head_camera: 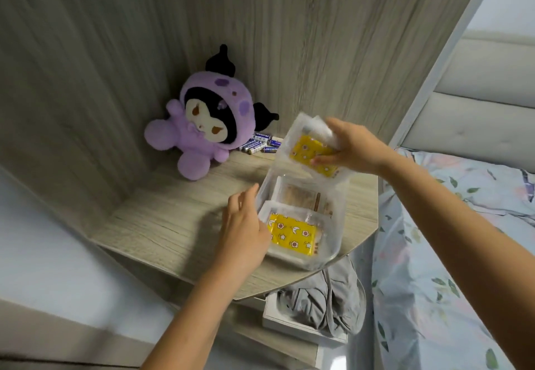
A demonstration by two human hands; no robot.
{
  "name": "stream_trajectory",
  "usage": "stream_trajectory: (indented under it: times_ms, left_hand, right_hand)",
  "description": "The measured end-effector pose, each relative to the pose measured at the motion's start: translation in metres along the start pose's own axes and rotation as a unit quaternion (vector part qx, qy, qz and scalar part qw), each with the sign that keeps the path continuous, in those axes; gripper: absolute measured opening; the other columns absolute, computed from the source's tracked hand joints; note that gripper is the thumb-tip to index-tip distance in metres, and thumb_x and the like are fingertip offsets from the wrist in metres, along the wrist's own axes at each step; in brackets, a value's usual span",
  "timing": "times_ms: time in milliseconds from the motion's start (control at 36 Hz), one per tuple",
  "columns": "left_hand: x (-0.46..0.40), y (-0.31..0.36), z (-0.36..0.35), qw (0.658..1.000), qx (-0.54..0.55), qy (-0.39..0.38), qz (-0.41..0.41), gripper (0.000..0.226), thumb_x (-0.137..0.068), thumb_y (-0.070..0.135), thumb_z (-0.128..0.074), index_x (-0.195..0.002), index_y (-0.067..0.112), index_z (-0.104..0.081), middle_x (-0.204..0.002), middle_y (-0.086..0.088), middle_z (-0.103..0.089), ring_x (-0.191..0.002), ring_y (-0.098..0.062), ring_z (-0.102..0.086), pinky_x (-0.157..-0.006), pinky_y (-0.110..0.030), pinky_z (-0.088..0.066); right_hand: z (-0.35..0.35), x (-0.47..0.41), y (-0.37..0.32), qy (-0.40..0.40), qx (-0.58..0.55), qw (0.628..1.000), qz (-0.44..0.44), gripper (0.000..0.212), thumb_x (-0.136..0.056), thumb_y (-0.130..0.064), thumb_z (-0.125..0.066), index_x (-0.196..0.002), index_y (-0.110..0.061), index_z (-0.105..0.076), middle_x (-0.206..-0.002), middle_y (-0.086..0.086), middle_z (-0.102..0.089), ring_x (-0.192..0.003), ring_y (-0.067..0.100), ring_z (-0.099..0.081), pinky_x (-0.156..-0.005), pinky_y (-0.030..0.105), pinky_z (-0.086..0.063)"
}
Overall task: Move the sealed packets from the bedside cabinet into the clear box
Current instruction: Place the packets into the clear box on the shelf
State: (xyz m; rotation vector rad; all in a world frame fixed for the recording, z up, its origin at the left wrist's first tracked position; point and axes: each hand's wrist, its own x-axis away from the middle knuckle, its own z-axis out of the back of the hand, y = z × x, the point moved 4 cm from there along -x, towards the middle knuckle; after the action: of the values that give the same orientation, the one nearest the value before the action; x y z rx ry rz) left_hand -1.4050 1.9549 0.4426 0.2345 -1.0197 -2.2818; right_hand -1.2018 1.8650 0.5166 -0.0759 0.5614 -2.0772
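Packets mid-transfer: right hand [354,146] pinches a yellow star-print packet [314,156] just above the clear box [333,242], which already holds another packet [293,235]. Left hand [244,224], fingers loose and empty, rests against the box's side. Next move looks like lowering it in flat.

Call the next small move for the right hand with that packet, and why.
Probably lower it into the clear box. The right hand grips a yellow-patterned sealed packet in the air above the box's far end, not yet inside. One similar packet already lies in the box, and the left hand rests at its near-left wall, seemingly steadying it.
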Motion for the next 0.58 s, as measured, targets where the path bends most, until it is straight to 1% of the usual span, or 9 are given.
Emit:
stream_trajectory:
  times_ms: [56, 111, 194, 250, 333, 389, 444, 528, 583]
  left_hand:
    - [0.000, 0.002, -0.002, 1.000, 0.021, -0.014, 0.002, 0.069, -0.092, -0.002, -0.038, -0.149, 0.031, -0.017, -0.153, 0.003, -0.019, -0.140, -0.017, -0.023, -0.107, -0.032, -0.031]
    - [0.000, 0.002, -0.003, 0.999, 0.037, -0.020, 0.002, 0.075, -0.092, -0.005, -0.036, -0.150, 0.037, -0.013, -0.154, 0.005, -0.019, -0.140, -0.016, -0.022, -0.106, -0.032, -0.032]
    - [-0.001, 0.002, -0.004, 0.998, 0.049, -0.027, -0.014, 0.079, -0.092, -0.005, -0.035, -0.148, 0.045, -0.012, -0.154, 0.006, -0.020, -0.140, -0.013, -0.021, -0.102, -0.027, -0.030]
    - [-0.002, -0.001, -0.005, 0.997, 0.065, -0.038, -0.011, 0.076, -0.092, -0.005, -0.035, -0.146, 0.045, -0.018, -0.152, 0.007, -0.024, -0.138, -0.013, -0.023, -0.098, -0.022, -0.027]
    - [-0.003, -0.004, -0.007, 0.997, 0.074, -0.038, -0.001, 0.071, -0.092, -0.004, -0.034, -0.145, 0.042, -0.024, -0.150, 0.008, -0.026, -0.137, -0.012, -0.024, -0.102, -0.023, -0.027]
    - [-0.003, -0.004, -0.007, 0.997, 0.073, -0.032, -0.002, 0.071, -0.092, -0.003, -0.035, -0.146, 0.041, -0.023, -0.150, 0.008, -0.025, -0.138, -0.012, -0.023, -0.107, -0.028, -0.028]
    - [-0.003, -0.003, -0.007, 0.997, 0.076, -0.031, 0.000, 0.071, -0.093, -0.003, -0.035, -0.147, 0.040, -0.022, -0.151, 0.008, -0.025, -0.138, -0.013, -0.022, -0.109, -0.029, -0.028]
    - [-0.003, -0.002, -0.007, 0.996, 0.080, -0.031, 0.001, 0.069, -0.094, -0.002, -0.034, -0.148, 0.039, -0.020, -0.151, 0.008, -0.023, -0.139, -0.013, -0.021, -0.110, -0.030, -0.027]
    - [-0.003, -0.002, -0.007, 0.996, 0.081, -0.030, 0.000, 0.069, -0.094, -0.002, -0.034, -0.148, 0.038, -0.018, -0.152, 0.008, -0.021, -0.140, -0.012, -0.020, -0.109, -0.029, -0.028]
  right_hand:
    - [-0.010, -0.010, -0.004, -0.030, 0.082, 0.996, 0.023, 0.061, -0.076, -0.033, -0.077, -0.127, -0.014, -0.048, -0.097, 0.003, -0.058, -0.088, 0.028, -0.057, -0.071, 0.032, -0.042]
    - [-0.022, -0.017, -0.003, -0.065, 0.151, 0.986, 0.024, 0.064, -0.079, -0.040, -0.072, -0.133, -0.022, -0.044, -0.109, 0.007, -0.063, -0.095, 0.031, -0.060, -0.075, 0.035, -0.048]
    - [-0.042, -0.023, 0.000, -0.119, 0.234, 0.965, 0.024, 0.068, -0.081, -0.049, -0.066, -0.138, -0.026, -0.038, -0.114, 0.009, -0.063, -0.098, 0.032, -0.060, -0.079, 0.039, -0.050]
    - [-0.052, -0.025, 0.001, -0.149, 0.234, 0.961, 0.020, 0.068, -0.083, -0.042, -0.066, -0.141, -0.023, -0.035, -0.117, 0.011, -0.062, -0.101, 0.032, -0.059, -0.080, 0.037, -0.048]
    - [-0.060, -0.026, 0.004, -0.199, 0.186, 0.962, -0.005, 0.064, -0.088, -0.032, -0.064, -0.141, -0.015, -0.034, -0.122, 0.012, -0.059, -0.104, 0.030, -0.058, -0.078, 0.031, -0.042]
    - [-0.064, -0.026, 0.008, -0.230, 0.165, 0.959, -0.031, 0.063, -0.089, -0.033, -0.062, -0.140, -0.011, -0.033, -0.125, 0.013, -0.057, -0.106, 0.028, -0.057, -0.082, 0.032, -0.044]
    - [-0.066, -0.027, 0.010, -0.248, 0.154, 0.955, -0.045, 0.062, -0.091, -0.035, -0.059, -0.141, -0.011, -0.031, -0.128, 0.013, -0.056, -0.109, 0.029, -0.056, -0.088, 0.036, -0.046]
    - [-0.064, -0.025, 0.005, -0.236, 0.147, 0.960, -0.040, 0.062, -0.091, -0.041, -0.056, -0.139, -0.010, -0.033, -0.128, 0.013, -0.054, -0.108, 0.029, -0.055, -0.090, 0.040, -0.048]
    - [-0.057, -0.023, 0.000, -0.174, 0.164, 0.971, -0.010, 0.062, -0.088, -0.045, -0.059, -0.136, -0.012, -0.038, -0.128, 0.008, -0.055, -0.106, 0.027, -0.057, -0.086, 0.041, -0.051]
